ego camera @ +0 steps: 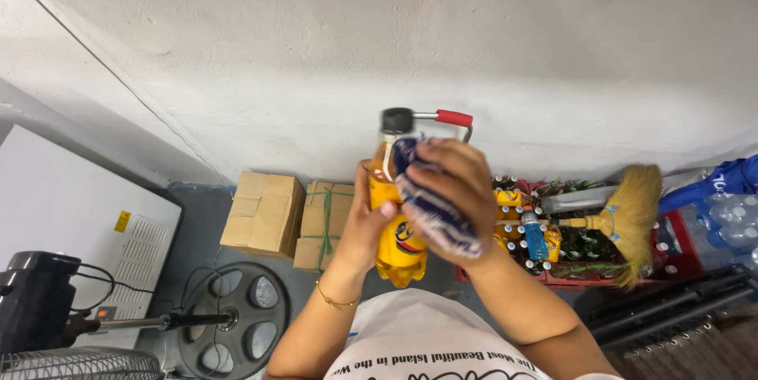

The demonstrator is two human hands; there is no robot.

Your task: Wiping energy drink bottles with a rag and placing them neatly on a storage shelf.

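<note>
**Wiping the orange bottle**

Your left hand [365, 226] grips 1 orange drink bottle [397, 247] upright before your chest. Your right hand [452, 183] presses a blue cloth [433, 210] on its side. Next, I think, turn the bottle to wipe the rest.

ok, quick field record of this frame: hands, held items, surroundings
left hand: grips orange drink bottle, upright, black cap on
right hand: presses dark blue cloth against the bottle's side
behind: two cardboard boxes by the wall; red crate of bottles; straw broom lying on the crate
lower left: fan base
</note>
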